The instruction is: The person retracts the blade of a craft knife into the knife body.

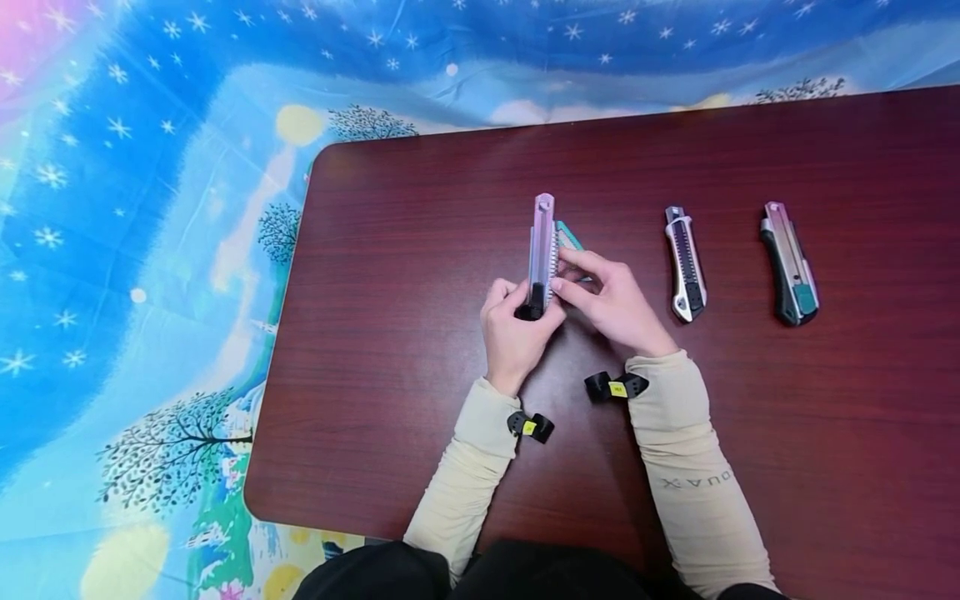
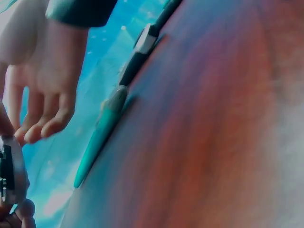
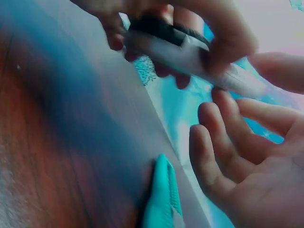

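Observation:
In the head view my left hand (image 1: 516, 335) grips the dark lower end of a utility knife (image 1: 543, 242) with a pale body and a toothed side. My right hand (image 1: 617, 302) has thumb and index finger at the knife's right side, seemingly pinching it; its other fingers are loosely bent in the right wrist view. Behind the hands a green utility knife (image 1: 567, 237) lies on the table, partly hidden in the head view. It also shows in the left wrist view (image 2: 100, 137).
Two more utility knives lie to the right: a slim black and silver one (image 1: 686, 265) and a wider black one with a green part (image 1: 789, 265). They rest on a dark red-brown table (image 1: 390, 333). Patterned blue cloth (image 1: 187, 208) surrounds the table's left and far edges.

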`<move>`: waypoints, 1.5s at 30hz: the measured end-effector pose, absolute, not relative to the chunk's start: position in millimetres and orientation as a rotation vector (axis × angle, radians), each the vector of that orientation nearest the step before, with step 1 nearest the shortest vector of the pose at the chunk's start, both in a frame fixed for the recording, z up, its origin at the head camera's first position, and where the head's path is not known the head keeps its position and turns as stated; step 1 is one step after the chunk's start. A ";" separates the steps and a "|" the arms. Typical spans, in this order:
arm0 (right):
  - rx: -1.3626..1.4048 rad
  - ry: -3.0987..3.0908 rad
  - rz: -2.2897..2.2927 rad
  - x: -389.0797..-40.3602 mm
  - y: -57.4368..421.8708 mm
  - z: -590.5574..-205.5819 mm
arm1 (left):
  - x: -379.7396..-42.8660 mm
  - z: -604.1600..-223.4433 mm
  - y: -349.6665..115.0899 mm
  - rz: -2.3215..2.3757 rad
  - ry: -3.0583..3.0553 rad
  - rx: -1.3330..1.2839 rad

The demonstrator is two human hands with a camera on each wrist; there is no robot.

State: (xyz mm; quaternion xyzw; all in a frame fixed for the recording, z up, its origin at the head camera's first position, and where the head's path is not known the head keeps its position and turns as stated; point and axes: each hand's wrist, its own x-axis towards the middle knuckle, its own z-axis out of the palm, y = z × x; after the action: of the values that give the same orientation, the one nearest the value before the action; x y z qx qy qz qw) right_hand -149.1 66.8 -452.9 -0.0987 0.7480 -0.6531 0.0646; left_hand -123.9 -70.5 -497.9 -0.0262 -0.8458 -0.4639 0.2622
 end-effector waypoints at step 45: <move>0.097 2.836 -0.894 -145.1 77.9 -459.1 | -122.8 -498.0 -87.3 -0.961 -2.753 0.219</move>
State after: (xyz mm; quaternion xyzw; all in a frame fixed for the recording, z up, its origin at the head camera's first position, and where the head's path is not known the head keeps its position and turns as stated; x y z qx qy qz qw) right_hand -145.1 77.9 -459.1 0.0326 0.9500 -0.2994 0.0830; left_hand -122.8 -87.3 -498.0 0.0744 -0.9360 -0.3265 0.1084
